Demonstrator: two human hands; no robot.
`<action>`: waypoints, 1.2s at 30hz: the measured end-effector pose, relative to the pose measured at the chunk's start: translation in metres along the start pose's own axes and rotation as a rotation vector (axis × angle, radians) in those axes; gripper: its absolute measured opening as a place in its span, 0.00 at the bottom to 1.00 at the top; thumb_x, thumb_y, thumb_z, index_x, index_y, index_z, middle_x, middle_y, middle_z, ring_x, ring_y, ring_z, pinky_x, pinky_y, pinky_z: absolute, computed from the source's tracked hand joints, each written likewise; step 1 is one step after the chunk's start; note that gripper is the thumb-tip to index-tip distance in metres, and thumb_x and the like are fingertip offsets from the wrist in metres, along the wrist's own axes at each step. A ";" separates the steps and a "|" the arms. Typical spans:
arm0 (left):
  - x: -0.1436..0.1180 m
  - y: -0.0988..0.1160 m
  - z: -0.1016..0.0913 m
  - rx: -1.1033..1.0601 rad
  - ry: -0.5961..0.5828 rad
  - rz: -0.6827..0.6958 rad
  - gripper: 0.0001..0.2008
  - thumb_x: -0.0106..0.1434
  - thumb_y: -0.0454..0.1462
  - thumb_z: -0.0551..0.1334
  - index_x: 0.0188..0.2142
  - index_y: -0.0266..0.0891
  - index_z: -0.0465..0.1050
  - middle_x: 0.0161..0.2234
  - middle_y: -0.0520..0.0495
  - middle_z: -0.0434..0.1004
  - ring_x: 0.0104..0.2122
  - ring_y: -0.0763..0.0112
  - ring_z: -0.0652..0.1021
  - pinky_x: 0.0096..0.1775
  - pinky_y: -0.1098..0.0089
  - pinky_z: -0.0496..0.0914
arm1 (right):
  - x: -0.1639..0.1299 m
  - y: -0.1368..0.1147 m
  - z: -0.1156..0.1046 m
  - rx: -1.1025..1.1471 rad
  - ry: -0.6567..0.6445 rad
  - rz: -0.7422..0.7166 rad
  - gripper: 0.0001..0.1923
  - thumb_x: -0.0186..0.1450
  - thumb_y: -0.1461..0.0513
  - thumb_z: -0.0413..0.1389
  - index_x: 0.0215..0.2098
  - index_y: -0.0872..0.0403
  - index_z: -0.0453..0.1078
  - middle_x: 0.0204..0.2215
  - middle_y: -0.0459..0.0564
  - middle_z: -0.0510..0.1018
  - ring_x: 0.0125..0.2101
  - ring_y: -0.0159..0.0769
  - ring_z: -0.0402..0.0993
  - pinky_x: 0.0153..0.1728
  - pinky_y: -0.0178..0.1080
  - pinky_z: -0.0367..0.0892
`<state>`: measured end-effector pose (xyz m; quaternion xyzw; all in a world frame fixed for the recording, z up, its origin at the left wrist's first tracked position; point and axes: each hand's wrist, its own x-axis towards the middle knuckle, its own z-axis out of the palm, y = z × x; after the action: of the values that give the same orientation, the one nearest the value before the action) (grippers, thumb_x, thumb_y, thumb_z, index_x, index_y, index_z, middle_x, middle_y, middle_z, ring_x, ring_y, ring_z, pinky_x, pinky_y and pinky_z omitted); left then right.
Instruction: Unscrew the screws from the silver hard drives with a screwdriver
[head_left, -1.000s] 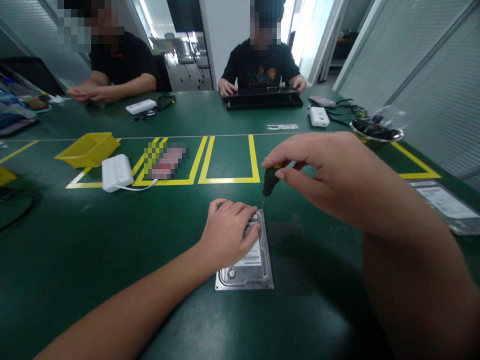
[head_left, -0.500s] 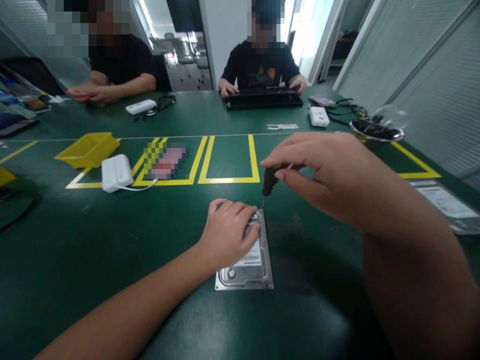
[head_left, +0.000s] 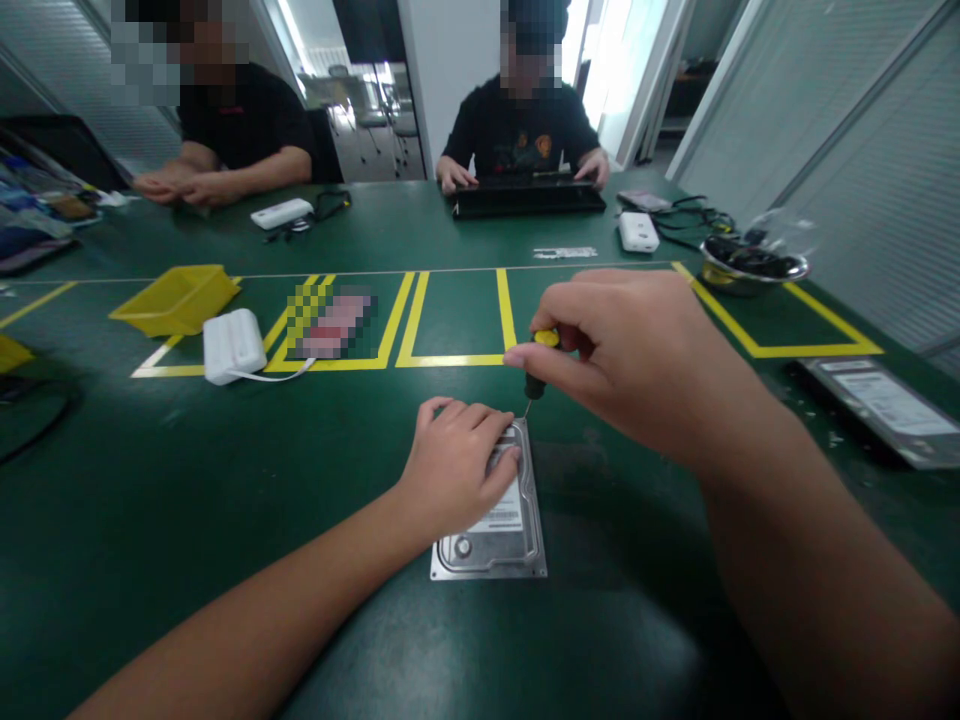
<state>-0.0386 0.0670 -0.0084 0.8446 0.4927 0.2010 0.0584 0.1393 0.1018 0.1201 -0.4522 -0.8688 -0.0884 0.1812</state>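
From the head camera, the hard drive point(head_left: 501, 520) lies flat on the green desk point(head_left: 225, 480), just in front of the person, its long axis running away from the body towards the yellow tape lines point(head_left: 457, 358). The left hand point(head_left: 457, 465) rests palm down on the far half of the drive, fingers spread and curled over its top face, pressing rather than gripping. The right hand point(head_left: 622, 350) is above and slightly beyond the drive's far right corner, thumb and fingertips pinched closed around the yellow-capped handle of a small screwdriver point(head_left: 537, 370). The tool stands nearly upright, its thin tip down at that far right corner, just beside the left fingertips. So the right hand is the one nearer the corner, while the left covers the body of the drive.

The desk is a dark green mat marked with yellow rectangles. On it lie a yellow tray point(head_left: 176, 298), a white box point(head_left: 234, 345) with a cable, a metal bowl point(head_left: 754, 265) of dark parts to the right, and a bagged drive point(head_left: 881, 405) at the right edge. Two other people sit at the far side, one with hands on a black laptop point(head_left: 525, 198). Glass partitions enclose the room.
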 end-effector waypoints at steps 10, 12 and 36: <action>0.000 0.000 -0.001 -0.012 -0.002 -0.001 0.16 0.67 0.42 0.56 0.51 0.42 0.74 0.46 0.46 0.79 0.46 0.56 0.75 0.53 0.50 0.58 | 0.002 -0.001 -0.001 0.027 -0.009 0.014 0.17 0.69 0.54 0.51 0.35 0.55 0.78 0.32 0.53 0.77 0.33 0.37 0.69 0.31 0.39 0.56; 0.000 0.000 -0.001 -0.012 0.003 -0.002 0.16 0.67 0.42 0.56 0.51 0.43 0.74 0.46 0.46 0.80 0.46 0.56 0.75 0.53 0.50 0.58 | 0.001 0.000 -0.002 0.038 -0.015 0.001 0.18 0.70 0.55 0.50 0.36 0.56 0.78 0.33 0.54 0.77 0.35 0.39 0.71 0.33 0.39 0.58; 0.000 0.000 0.000 -0.010 -0.004 0.005 0.16 0.67 0.43 0.56 0.51 0.43 0.74 0.46 0.46 0.80 0.45 0.56 0.76 0.53 0.49 0.58 | -0.005 0.008 -0.013 0.182 -0.029 -0.081 0.14 0.65 0.67 0.50 0.36 0.52 0.78 0.40 0.47 0.81 0.40 0.37 0.76 0.44 0.39 0.67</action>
<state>-0.0390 0.0668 -0.0084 0.8460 0.4893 0.2021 0.0630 0.1515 0.0983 0.1304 -0.3997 -0.8933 -0.0099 0.2054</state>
